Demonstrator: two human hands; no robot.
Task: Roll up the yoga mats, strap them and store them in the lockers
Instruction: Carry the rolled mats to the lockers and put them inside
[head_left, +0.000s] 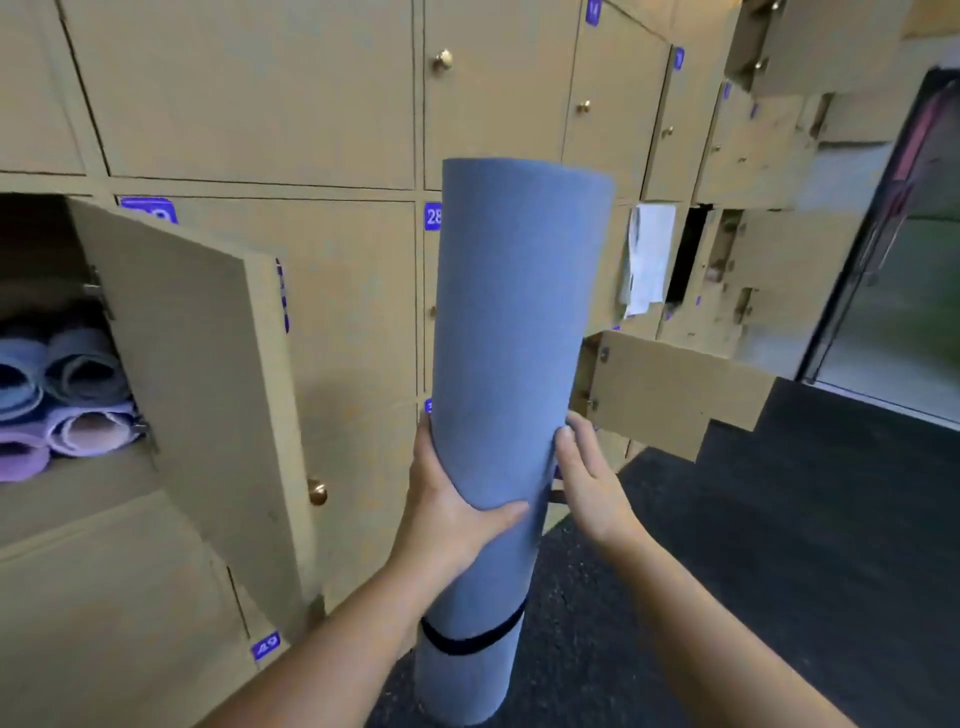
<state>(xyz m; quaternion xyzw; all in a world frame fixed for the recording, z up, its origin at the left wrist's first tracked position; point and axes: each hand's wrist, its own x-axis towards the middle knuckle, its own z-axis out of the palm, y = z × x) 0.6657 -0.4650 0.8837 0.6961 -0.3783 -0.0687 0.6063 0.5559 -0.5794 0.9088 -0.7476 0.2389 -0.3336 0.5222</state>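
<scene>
yoga studio locker room: numbered lockers (260, 93), stored rolled mats (67, 395)

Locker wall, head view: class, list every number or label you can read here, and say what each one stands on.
"28": blue tag on the locker door behind the rolled blue mat.
"49": blue tag on the lower locker door at bottom left.
Blue tag above the open locker door: partly hidden, unreadable.
Blue tags at upper right: too blurred to read.
</scene>
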